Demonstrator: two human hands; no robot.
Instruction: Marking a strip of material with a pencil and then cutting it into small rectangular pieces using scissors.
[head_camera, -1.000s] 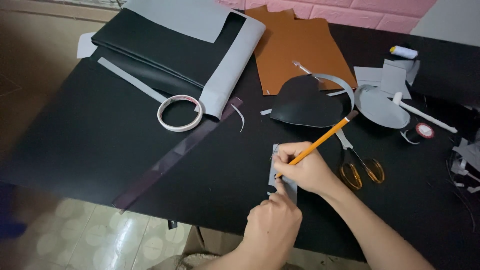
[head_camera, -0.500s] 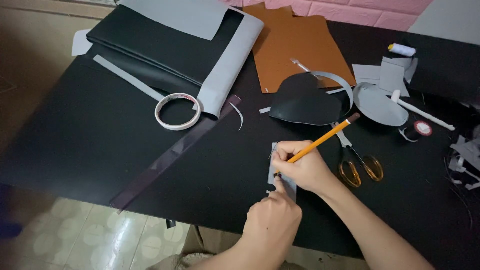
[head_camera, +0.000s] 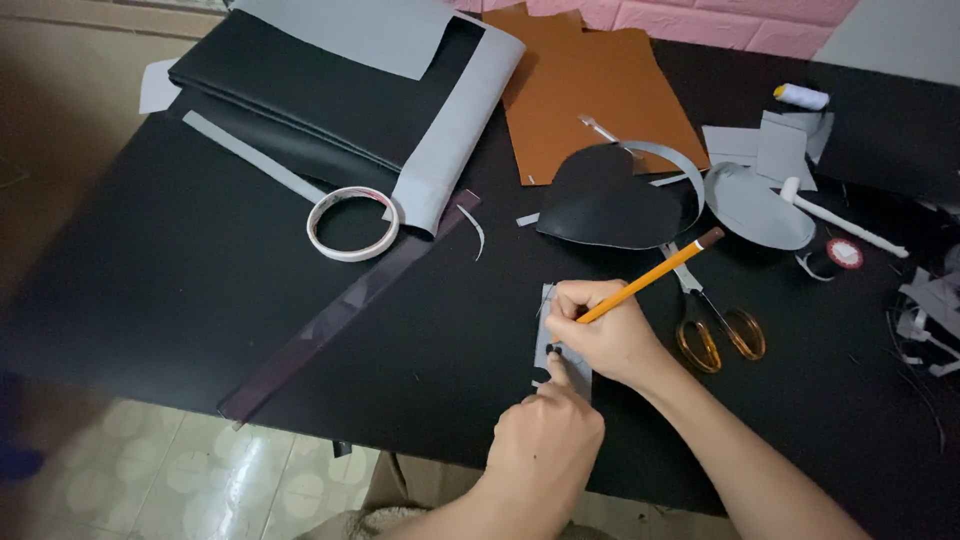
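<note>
Little is changing since a second ago: both hands are staying over the same small grey strip (head_camera: 548, 340), with only the view shifting slightly.

Going from largest to smallest, the black bench (head_camera: 150, 290) is carrying everything. A folded black and grey sheet (head_camera: 350, 100) is lying at the far left, with a brown sheet (head_camera: 590, 90) beside it. A black heart-shaped piece (head_camera: 610, 205) is sitting near the middle, and a long dark strip (head_camera: 340, 320) is running diagonally toward the near edge. A roll of white tape (head_camera: 352, 224) is resting just beside the folded sheet. Orange-handled scissors (head_camera: 715, 325) are lying just right of the hands.

The right hand (head_camera: 605, 335) is closing its fingers around a yellow pencil (head_camera: 650, 285), its tip pointing down at the grey strip. The left hand (head_camera: 545, 435) is curling loosely, holding nothing, its forefinger pressing on the strip near the bench's near edge.
</note>
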